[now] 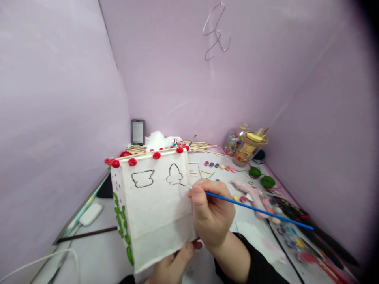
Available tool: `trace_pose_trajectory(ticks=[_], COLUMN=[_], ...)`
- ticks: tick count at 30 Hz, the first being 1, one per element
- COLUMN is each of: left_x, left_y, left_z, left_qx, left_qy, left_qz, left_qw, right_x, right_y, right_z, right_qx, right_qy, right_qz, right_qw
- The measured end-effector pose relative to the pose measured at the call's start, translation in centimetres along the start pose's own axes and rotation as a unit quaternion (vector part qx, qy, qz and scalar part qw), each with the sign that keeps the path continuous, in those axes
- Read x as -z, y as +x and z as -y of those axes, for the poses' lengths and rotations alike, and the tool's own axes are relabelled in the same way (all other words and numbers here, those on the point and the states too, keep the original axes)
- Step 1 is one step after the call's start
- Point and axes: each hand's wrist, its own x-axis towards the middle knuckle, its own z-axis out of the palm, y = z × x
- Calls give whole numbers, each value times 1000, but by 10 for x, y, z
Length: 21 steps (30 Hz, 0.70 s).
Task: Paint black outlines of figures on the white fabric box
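Observation:
My right hand (211, 211) pinches a thin paintbrush (260, 213) with a blue handle. Its dark tip meets a black outline on the front of a white box (156, 221). Two black outlines show on that face, a wavy-edged shape at left and a tree-like or butterfly-like one at right. Red pompoms (156, 155) line the top edge, and painted green leaves (122, 221) climb the left side. My left hand (174, 264) grips the box from below at its lower right edge, with the fingers partly hidden beneath it.
Behind the box lie wooden sticks (201, 146) and white tissue (158, 140). At right are paint pots (220, 166), a lidded cup (247, 150), a jar of coloured balls (232, 142), green yarn balls (267, 181) and a pink glue gun (251, 195). A white charger (91, 214) lies left.

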Motion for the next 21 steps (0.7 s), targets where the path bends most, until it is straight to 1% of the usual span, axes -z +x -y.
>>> trace_pose_trajectory(ticks=[4,7,12,16,21], left_x=[-2,-4,-5,-5,-2], left_y=[-1,-2,-2,-2,-2], left_z=[-6,-10,-13,-12,-5], left_qx=[8,3,5,1,-2], left_qy=[-6,-10,-19,-6,-7], left_qz=[-11,-18,-21,-16,-10], left_qw=[1000,1000,1000,1000,1000], right_x=[0,-1,-1,-1,-1], right_y=[1,1,1,1,1], right_z=[0,0,-1,-1,-1], right_qx=[0,3,-6,-3,0], right_qy=[-11,-21,-24,-15,-13], right_qz=[-5,-9,-15,-20,-27], right_qw=[1000,1000,1000,1000,1000])
